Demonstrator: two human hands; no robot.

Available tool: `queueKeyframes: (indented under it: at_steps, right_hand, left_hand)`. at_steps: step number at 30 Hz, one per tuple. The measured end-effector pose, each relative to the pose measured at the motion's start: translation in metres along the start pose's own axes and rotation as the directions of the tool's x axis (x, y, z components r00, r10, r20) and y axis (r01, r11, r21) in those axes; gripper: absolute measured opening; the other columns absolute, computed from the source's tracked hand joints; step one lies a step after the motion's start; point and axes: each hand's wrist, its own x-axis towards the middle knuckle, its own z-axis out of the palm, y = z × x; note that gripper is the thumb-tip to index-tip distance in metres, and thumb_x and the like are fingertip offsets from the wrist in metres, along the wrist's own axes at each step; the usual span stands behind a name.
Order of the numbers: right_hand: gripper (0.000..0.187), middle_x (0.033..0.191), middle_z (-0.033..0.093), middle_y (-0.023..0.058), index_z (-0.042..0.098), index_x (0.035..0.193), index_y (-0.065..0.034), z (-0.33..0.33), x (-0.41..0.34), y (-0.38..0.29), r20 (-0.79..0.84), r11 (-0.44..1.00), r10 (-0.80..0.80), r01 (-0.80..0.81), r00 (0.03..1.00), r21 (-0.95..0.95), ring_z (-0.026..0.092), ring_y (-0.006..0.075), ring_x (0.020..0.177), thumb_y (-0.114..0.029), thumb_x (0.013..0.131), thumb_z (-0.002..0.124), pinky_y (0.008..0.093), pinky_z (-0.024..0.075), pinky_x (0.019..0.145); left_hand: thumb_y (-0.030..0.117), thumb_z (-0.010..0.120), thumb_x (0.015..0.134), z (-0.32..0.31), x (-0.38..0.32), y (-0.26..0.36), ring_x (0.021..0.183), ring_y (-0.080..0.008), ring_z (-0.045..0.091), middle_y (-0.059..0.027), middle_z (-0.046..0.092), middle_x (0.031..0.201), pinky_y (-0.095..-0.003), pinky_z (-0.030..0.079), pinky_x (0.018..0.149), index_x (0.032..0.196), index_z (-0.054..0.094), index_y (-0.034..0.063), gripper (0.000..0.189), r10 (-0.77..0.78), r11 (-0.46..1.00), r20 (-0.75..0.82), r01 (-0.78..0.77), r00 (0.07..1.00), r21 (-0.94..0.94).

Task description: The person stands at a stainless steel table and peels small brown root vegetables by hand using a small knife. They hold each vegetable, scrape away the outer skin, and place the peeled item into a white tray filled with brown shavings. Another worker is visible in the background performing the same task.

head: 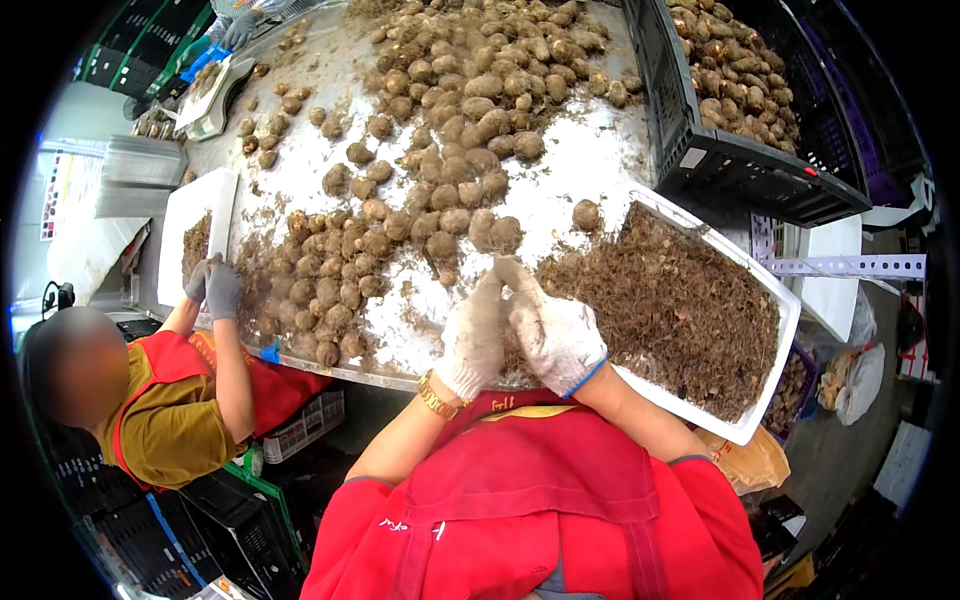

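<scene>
My left hand [474, 336], in a soiled white knit glove, meets my right hand [551, 324], gloved likewise, at the fingertips above the near edge of the metal table [397, 376]. Both are curled inward; whatever lies between the fingers is hidden by the gloves. Just beyond them is a heap of small brown taro-like tubers [469, 161] with hairy roots. One tuber [586, 215] lies apart, beyond my right hand. A second group of tubers [322, 277] is to the left. Beside my right hand stands a white foam tray [780, 352] of fibrous root trimmings [675, 300].
A black plastic crate [750, 165] of elongated tubers [731, 71] stands at the back right. On the left a co-worker in a red apron [176, 356] works with gloved hands [215, 285] by a white tray [221, 214]. Another worker's gloved hand [241, 30] is near a scale [217, 101].
</scene>
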Motion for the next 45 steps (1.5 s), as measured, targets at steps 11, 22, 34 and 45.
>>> queueKeyframes:
  at_steps: [11, 22, 34, 45]
  right_hand:
    - [0.053, 0.142, 0.051, 0.0070, 0.042, 0.146, -0.0072, 0.022, 0.003, 0.058, 0.440, 0.297, 0.379, -0.557, 0.814, 0.776, 0.050, 0.0201, 0.126, -0.038, 0.103, 0.048, 0.0325, 0.0417, 0.104]
    - [0.051, 0.064, 0.063, 0.0116, 0.040, 0.146, -0.0115, -0.005, 0.019, 0.015, -0.121, 0.956, 0.011, -0.046, 0.993, -0.290, 0.063, 0.0320, 0.056, -0.026, 0.098, 0.049, 0.0418, 0.0509, 0.055]
    - [0.046, 0.076, 0.066, 0.0034, 0.057, 0.131, -0.0042, -0.024, 0.021, 0.009, -0.486, 0.985, -0.038, 0.114, 0.873, 0.127, 0.062, 0.0143, 0.060, -0.019, 0.090, 0.069, 0.0280, 0.0541, 0.057]
    - [0.032, 0.100, 0.067, 0.0117, 0.067, 0.114, -0.0036, -0.033, -0.005, 0.005, -0.188, 0.987, -0.128, 0.143, 0.974, 0.068, 0.067, 0.0224, 0.091, -0.010, 0.083, 0.073, 0.0321, 0.0527, 0.079]
  left_hand:
    - [0.016, 0.064, 0.079, -0.003, 0.007, 0.073, 0.067, -0.0288, 0.067, -0.0151, 0.067, 0.080, -0.0409, 0.054, 0.060, 0.130, 0.056, 0.0071, 0.052, 0.445, 0.454, 0.494, -0.663, 0.747, 0.595]
    - [0.030, 0.034, 0.105, 0.031, 0.005, 0.020, 0.120, -0.0211, 0.057, -0.0120, 0.057, 0.133, -0.0326, 0.050, 0.097, 0.135, 0.051, 0.0059, 0.043, -0.255, 0.892, -0.027, 0.225, 0.966, -0.393]
    - [0.046, 0.045, 0.099, 0.011, 0.012, 0.024, 0.088, -0.0188, 0.068, -0.0102, 0.067, 0.098, -0.0296, 0.056, 0.065, 0.136, 0.048, 0.0086, 0.053, -0.279, 0.305, 0.332, 0.411, 0.901, -0.859]
    - [0.038, 0.038, 0.101, 0.022, 0.006, 0.038, 0.090, -0.0144, 0.062, -0.0128, 0.059, 0.122, -0.0252, 0.052, 0.074, 0.146, 0.038, 0.0028, 0.057, -0.052, 0.845, -0.058, 0.013, 0.997, -0.534]
